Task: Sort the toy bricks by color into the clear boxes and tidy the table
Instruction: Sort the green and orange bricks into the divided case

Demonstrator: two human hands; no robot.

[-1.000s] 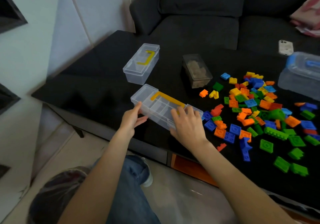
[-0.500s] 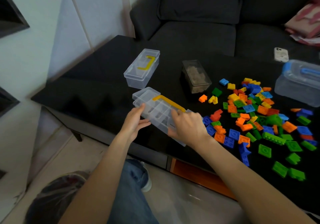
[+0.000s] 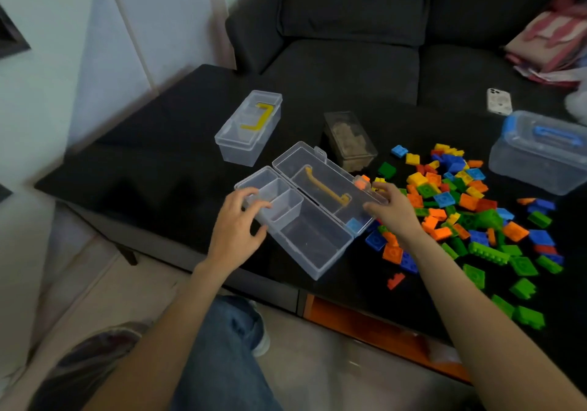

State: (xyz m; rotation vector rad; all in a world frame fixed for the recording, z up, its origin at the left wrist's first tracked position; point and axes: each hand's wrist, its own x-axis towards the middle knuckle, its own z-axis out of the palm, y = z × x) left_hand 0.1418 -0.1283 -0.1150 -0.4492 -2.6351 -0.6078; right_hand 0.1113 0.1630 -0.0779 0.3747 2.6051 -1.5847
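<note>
4 boxes sit on the black table (image 3: 165,156). 1 clear box (image 3: 313,239) is near the front edge, and its lid (image 3: 327,182) is flipped open to the far side, with a yellow handle (image 3: 327,188) on it. Inside this box is a small clear tray (image 3: 273,199) at the left end, and the rest of the box looks bare. The box's long side runs from the far left to the near right, and the lid lies next to it the same way. The left hand (image 3: 236,229) holds the left end of the box, with its fingers curled over the tray's rim and the thumb against the near wall. The right hand (image 3: 392,210) holds the right end of the lid, its fingers bent around the edge. A second clear box (image 3: 249,127) with a yellow handle sits closed farther back on the left, and nothing shows inside it. A dark box (image 3: 349,140) just behind the open lid has tan bits in it. A clear box with a blue handle (image 3: 540,150) sits closed at the far right. A big pile of toy bricks (image 3: 460,207) in orange, blue, green, yellow and red lies on the table to the right, right up against the open box and the right hand. A phone (image 3: 499,101) lies on the gray sofa (image 3: 343,70) behind the table.
</note>
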